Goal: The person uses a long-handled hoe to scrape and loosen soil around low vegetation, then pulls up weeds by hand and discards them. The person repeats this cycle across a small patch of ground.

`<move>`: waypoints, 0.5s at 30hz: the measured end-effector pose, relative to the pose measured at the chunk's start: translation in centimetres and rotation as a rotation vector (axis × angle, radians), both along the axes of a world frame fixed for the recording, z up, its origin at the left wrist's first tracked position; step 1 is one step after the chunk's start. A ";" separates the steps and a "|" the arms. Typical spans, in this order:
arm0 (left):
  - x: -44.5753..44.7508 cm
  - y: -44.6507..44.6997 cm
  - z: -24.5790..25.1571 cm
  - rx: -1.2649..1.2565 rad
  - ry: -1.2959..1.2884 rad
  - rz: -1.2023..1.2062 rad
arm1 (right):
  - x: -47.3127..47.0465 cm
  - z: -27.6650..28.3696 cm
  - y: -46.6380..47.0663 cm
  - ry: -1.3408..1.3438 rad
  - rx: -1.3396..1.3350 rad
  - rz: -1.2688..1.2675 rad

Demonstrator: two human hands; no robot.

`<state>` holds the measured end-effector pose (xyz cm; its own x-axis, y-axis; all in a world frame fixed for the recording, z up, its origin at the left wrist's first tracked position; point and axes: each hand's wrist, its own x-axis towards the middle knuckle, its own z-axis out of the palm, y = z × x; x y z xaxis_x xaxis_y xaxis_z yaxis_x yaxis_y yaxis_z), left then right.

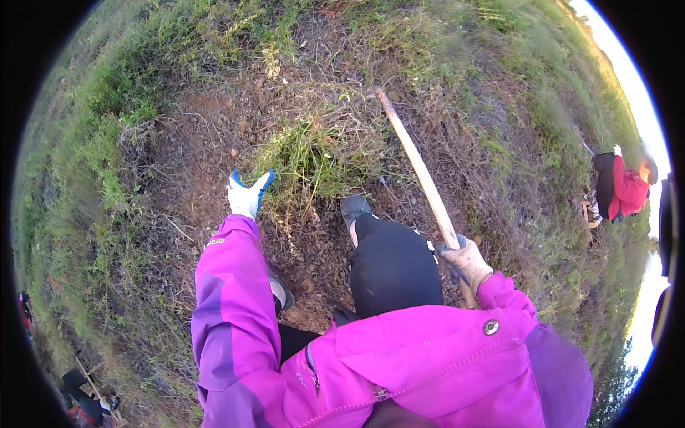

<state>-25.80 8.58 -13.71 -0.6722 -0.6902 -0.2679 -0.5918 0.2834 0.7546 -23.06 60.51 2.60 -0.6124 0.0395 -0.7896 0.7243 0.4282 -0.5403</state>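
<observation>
My left hand (248,193), in a white work glove with blue on the fingers, reaches forward with thumb and fingers apart. It holds nothing and is at the left edge of a heap of green weeds (316,158). In my gloved right hand (466,261) is the pale wooden handle (420,168) of a long-handled tool, gripped near its lower end. The handle slants up and away to a rusty-brown head (379,94) beyond the heap. Dry stalks and grass partly hide that head, so its blade's shape is unclear.
My dark shoe (354,207) stands just right of the heap, the other shoe (281,293) farther back. Bare reddish soil (200,120) lies left, with taller green plants (115,101) beyond. A person in red (626,184) is at the far right; another person (88,396) is at lower left.
</observation>
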 end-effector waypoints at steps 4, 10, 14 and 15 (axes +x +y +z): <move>0.3 1.6 -1.2 0.355 0.067 0.106 | 1.2 4.9 -0.5 -0.124 0.051 0.235; -1.2 9.5 -4.6 0.833 0.065 0.239 | 1.6 9.5 1.8 -0.176 0.192 0.454; -2.8 12.3 -7.3 1.186 0.270 0.248 | -0.8 11.1 1.0 -0.152 0.152 0.483; -3.3 13.0 -7.4 1.169 0.192 0.402 | -1.6 11.8 0.6 -0.173 0.172 0.481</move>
